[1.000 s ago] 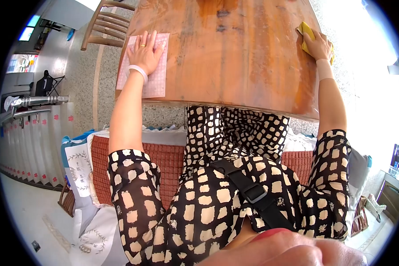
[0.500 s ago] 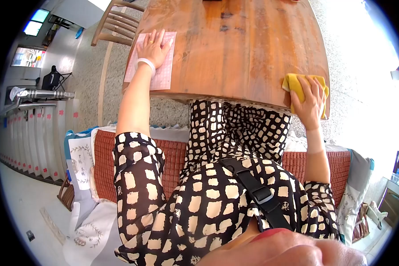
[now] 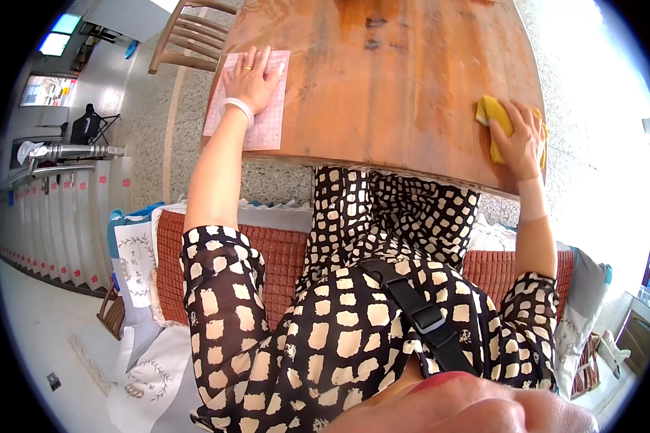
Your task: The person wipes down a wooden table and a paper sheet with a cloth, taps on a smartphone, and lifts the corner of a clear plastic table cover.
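Observation:
My left hand (image 3: 251,81) lies flat with spread fingers on a pink checkered sheet (image 3: 269,130) at the near left corner of the wooden table (image 3: 383,94). A ring and a pale wristband show on it. At the right edge of the table, my right hand (image 3: 521,143) presses on a folded yellow cloth (image 3: 492,114), with its fingers over the cloth and the thumb on the near side. Part of the cloth is hidden under the palm.
A wooden chair (image 3: 188,37) stands beyond the table's left side. Below the table's near edge is a seat with a red-brown woven mat (image 3: 278,252). A railing (image 3: 76,151) and a folding stand are at the far left.
Over the last second my right hand and the yellow cloth came toward me along the right side, then moved slightly away and to the right. My left hand stays on the pink sheet.

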### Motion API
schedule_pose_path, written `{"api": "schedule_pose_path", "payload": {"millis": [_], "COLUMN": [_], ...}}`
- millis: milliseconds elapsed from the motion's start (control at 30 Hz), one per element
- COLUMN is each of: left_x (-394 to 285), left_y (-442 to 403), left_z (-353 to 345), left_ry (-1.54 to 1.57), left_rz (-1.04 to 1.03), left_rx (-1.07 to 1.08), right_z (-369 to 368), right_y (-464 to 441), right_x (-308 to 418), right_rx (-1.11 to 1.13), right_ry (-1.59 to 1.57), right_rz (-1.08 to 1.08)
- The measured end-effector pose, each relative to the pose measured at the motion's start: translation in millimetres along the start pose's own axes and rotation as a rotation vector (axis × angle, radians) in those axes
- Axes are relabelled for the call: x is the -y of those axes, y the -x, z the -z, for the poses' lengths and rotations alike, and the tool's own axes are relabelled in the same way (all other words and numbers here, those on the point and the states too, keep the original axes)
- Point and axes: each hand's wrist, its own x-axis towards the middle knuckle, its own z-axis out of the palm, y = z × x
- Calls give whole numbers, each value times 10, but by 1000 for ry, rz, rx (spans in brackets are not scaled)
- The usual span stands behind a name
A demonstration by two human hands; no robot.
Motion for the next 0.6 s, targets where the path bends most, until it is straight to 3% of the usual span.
{"api": "schedule_pose_path", "payload": {"millis": [400,500,600], "left_x": [24,25,16], "left_y": [1,-5,-8], "left_z": [-66,-59,-82], "left_ry": [0,-12,4], "left_rz": [-13,-13,-14], "left_rx": [-71,-63,-70], "right_z": [-482,-407,-295], "right_y": [-1149,-1051,-777], "right_x": [-56,171,668], "right_rx": [143,259,265], "right_ry": [178,158,112], "right_rz": [-455,-430,-222]}}
